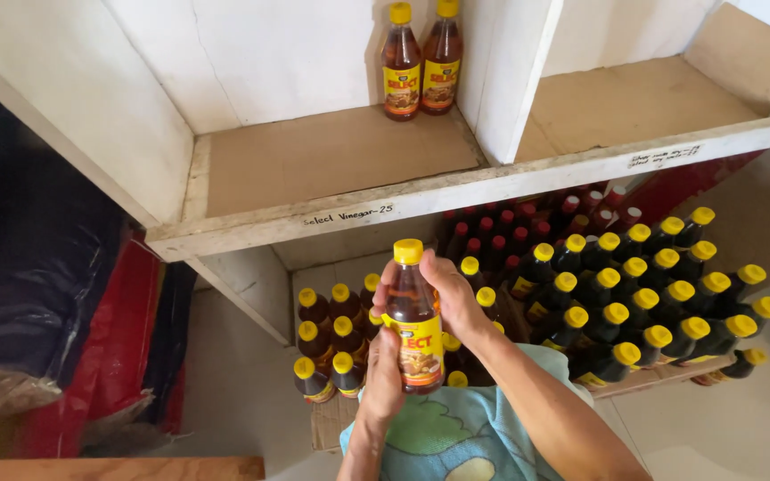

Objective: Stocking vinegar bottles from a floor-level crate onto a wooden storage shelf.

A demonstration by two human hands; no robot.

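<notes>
I hold a bottle (413,316) upright in front of me, below the white shelf (492,183), my left hand (383,379) wrapped around its lower part and my right hand (452,294) curled around its neck. It could slip and topple the packed bottles on the floor (634,303) if my grip loosens. It has brown liquid, a yellow cap and a yellow label.

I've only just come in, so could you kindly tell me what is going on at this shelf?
A person is holding one yellow-capped bottle of brown liquid upright in both hands: the left hand grips its lower body, the right hand wraps its shoulder. Two matching bottles stand at the back of the upper shelf compartment. Below, more yellow-capped bottles are packed together, with red-capped bottles behind them.
</notes>
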